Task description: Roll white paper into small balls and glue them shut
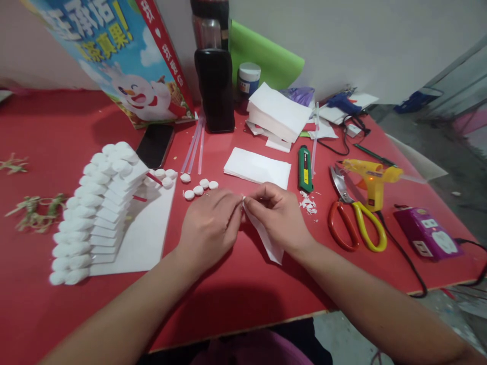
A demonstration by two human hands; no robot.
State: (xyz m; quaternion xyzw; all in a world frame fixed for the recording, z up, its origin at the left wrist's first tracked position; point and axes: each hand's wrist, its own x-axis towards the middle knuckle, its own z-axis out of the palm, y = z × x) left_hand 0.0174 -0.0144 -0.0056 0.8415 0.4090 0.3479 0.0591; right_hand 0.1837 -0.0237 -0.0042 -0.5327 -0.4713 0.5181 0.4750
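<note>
My left hand (213,220) and my right hand (279,215) meet over the red table, fingertips pinched together on a strip of white paper (269,242). The strip's loose end hangs down below my right palm; its upper end is mostly hidden between the fingers. Just beyond my left hand lie several small white paper pellets (198,190). Behind my hands rests a stack of cut white paper strips (258,167). To the left, rows of white pellets (81,221) and small folded cards stand in a curve on a white board (146,248).
On the right are a green utility knife (305,169), paper scraps (308,204), scissors (344,195) with red and yellow handles, a yellow glue gun (371,177) and a purple power socket (428,234). At the back stand a black bottle (214,91), a phone (155,145) and a printed box (129,66).
</note>
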